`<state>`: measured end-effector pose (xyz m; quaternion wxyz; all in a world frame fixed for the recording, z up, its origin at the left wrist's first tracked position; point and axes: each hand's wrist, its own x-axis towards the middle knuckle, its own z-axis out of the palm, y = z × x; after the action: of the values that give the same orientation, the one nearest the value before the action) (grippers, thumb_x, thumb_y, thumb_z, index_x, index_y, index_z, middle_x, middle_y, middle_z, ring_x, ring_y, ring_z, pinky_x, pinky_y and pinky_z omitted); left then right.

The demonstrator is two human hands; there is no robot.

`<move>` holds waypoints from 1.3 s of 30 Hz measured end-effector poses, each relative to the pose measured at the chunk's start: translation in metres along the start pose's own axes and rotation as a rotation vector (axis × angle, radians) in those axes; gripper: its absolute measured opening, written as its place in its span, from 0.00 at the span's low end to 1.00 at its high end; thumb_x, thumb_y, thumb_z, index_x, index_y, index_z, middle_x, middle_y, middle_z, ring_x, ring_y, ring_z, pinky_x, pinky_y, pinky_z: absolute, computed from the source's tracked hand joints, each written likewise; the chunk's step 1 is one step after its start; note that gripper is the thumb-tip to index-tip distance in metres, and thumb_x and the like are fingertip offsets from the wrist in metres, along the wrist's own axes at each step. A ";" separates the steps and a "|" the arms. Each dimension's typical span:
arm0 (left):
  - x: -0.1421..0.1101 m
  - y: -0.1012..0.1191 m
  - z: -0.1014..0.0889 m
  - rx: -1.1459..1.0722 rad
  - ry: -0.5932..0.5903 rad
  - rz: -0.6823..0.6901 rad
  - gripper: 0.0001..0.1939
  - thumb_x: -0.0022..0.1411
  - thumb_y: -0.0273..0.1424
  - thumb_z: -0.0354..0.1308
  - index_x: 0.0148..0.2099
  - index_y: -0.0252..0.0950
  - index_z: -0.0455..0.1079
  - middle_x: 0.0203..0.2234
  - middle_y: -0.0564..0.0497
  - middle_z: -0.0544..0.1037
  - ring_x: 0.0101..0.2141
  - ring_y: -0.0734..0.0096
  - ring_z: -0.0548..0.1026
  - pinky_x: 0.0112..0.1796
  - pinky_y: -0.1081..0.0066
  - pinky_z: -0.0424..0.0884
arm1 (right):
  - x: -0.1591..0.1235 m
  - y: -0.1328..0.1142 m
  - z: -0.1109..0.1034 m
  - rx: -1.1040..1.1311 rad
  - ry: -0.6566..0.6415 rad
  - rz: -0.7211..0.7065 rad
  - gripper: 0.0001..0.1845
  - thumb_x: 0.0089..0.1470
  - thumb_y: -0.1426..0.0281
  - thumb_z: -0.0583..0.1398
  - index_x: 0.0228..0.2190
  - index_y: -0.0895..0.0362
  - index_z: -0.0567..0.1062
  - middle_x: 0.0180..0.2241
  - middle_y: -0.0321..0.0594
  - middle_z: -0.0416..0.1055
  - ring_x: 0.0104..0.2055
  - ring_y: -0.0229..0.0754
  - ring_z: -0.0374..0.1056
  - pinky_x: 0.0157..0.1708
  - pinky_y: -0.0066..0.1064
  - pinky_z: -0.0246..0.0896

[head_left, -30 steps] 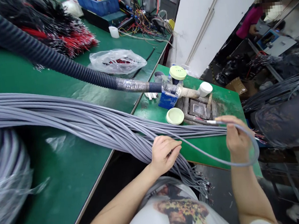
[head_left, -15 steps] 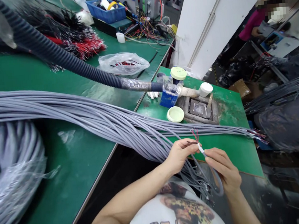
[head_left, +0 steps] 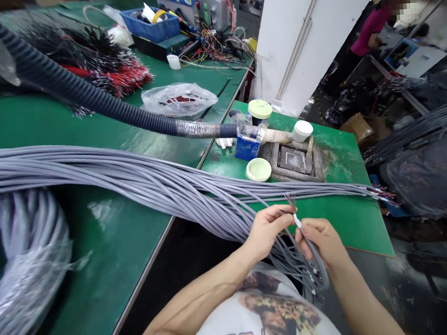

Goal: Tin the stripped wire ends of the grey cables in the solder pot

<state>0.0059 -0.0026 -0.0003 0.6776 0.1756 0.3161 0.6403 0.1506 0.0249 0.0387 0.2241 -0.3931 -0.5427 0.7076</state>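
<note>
My right hand [head_left: 320, 242] pinches a single grey cable [head_left: 319, 263] just below its stripped end, where thin red, green and dark wires [head_left: 290, 201] fan out. My left hand [head_left: 266, 228] is closed beside it, its fingertips pinching those thin wires. The cable loops down past my right wrist. Both hands hover over the near edge of the small green table [head_left: 347, 219]. A thick bundle of grey cables [head_left: 139, 182] runs from the left across both tables, under and behind my hands.
A black corrugated hose [head_left: 86, 98] reaches to a metal solder pot [head_left: 294, 159] with round lids [head_left: 259, 169] and a blue block [head_left: 247, 146] around it. Coiled grey cable [head_left: 18, 266] lies at left. Red and black wire bundles [head_left: 95, 64], a plastic bag [head_left: 178, 99] and a blue bin [head_left: 152, 23] sit behind. Another person [head_left: 378, 21] works at far right.
My right hand pulled the cable's end away from the solder pot and brought it near my body. My left hand came over and took hold of the stripped wires.
</note>
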 end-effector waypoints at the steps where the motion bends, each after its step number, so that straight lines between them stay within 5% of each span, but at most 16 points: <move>1: 0.000 0.001 -0.001 -0.027 -0.008 -0.019 0.16 0.45 0.37 0.70 0.34 0.32 0.75 0.21 0.54 0.74 0.24 0.77 0.68 0.29 0.74 0.63 | 0.000 0.000 0.002 -0.013 -0.014 -0.001 0.19 0.54 0.57 0.59 0.22 0.59 0.74 0.09 0.32 0.62 0.11 0.31 0.51 0.14 0.24 0.42; 9: 0.004 0.002 -0.002 -0.295 -0.246 -0.196 0.21 0.45 0.41 0.70 0.21 0.32 0.64 0.16 0.56 0.62 0.19 0.80 0.61 0.22 0.76 0.55 | 0.007 0.010 0.008 0.124 -0.197 -0.024 0.20 0.52 0.55 0.61 0.22 0.59 0.74 0.08 0.30 0.60 0.10 0.30 0.49 0.14 0.24 0.40; 12: 0.007 0.002 -0.003 -0.227 -0.149 -0.146 0.19 0.47 0.39 0.69 0.23 0.32 0.64 0.17 0.56 0.64 0.20 0.81 0.62 0.25 0.76 0.58 | 0.011 0.010 0.008 0.186 -0.146 -0.008 0.21 0.50 0.54 0.62 0.20 0.59 0.72 0.08 0.30 0.58 0.10 0.30 0.48 0.15 0.25 0.42; 20: -0.006 0.014 -0.012 0.089 0.131 0.241 0.12 0.48 0.36 0.68 0.29 0.34 0.71 0.18 0.57 0.69 0.21 0.81 0.62 0.24 0.76 0.58 | 0.014 0.011 0.010 0.223 -0.112 -0.017 0.19 0.51 0.57 0.62 0.21 0.59 0.73 0.08 0.30 0.59 0.11 0.30 0.50 0.17 0.26 0.44; 31: -0.006 0.032 -0.004 0.179 0.193 0.273 0.11 0.50 0.35 0.67 0.32 0.33 0.73 0.18 0.57 0.69 0.19 0.83 0.61 0.22 0.79 0.57 | 0.020 0.015 0.012 0.200 -0.154 -0.048 0.17 0.53 0.59 0.62 0.22 0.59 0.74 0.09 0.32 0.61 0.12 0.30 0.51 0.16 0.25 0.44; 39: -0.003 0.027 -0.004 0.071 0.085 0.132 0.13 0.49 0.36 0.67 0.33 0.33 0.72 0.19 0.57 0.69 0.17 0.85 0.59 0.20 0.80 0.55 | 0.020 0.021 0.009 0.175 -0.198 -0.066 0.18 0.53 0.58 0.62 0.23 0.60 0.75 0.10 0.31 0.60 0.11 0.30 0.50 0.15 0.24 0.40</move>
<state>-0.0170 -0.0034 0.0147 0.6135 0.1925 0.3546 0.6789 0.1337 0.0276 0.0137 0.2259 -0.2824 -0.5109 0.7799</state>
